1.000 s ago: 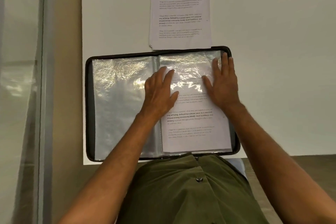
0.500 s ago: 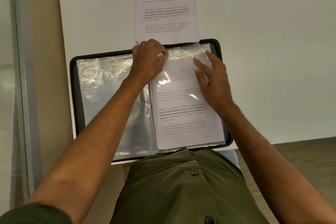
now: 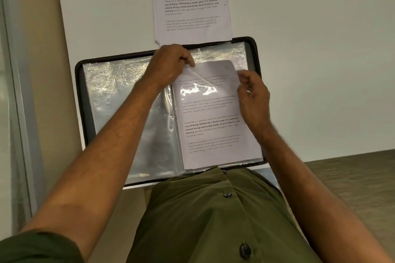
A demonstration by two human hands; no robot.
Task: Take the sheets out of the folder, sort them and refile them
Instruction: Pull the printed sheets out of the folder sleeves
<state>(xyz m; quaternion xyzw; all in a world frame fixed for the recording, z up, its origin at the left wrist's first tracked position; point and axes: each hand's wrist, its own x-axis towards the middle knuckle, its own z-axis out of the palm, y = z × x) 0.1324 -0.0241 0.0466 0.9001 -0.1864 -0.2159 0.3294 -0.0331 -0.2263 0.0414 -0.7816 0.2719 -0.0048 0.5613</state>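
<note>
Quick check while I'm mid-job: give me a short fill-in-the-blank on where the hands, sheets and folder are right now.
1. The left hand pinches the clear sleeve's top edge, and the right hand grips the ____ edge of the printed sheet.
2. The folder lies ____ on the white table.
3. The loose sheets lie on the table just ____ the folder.

Missing words: right; open; beyond
</note>
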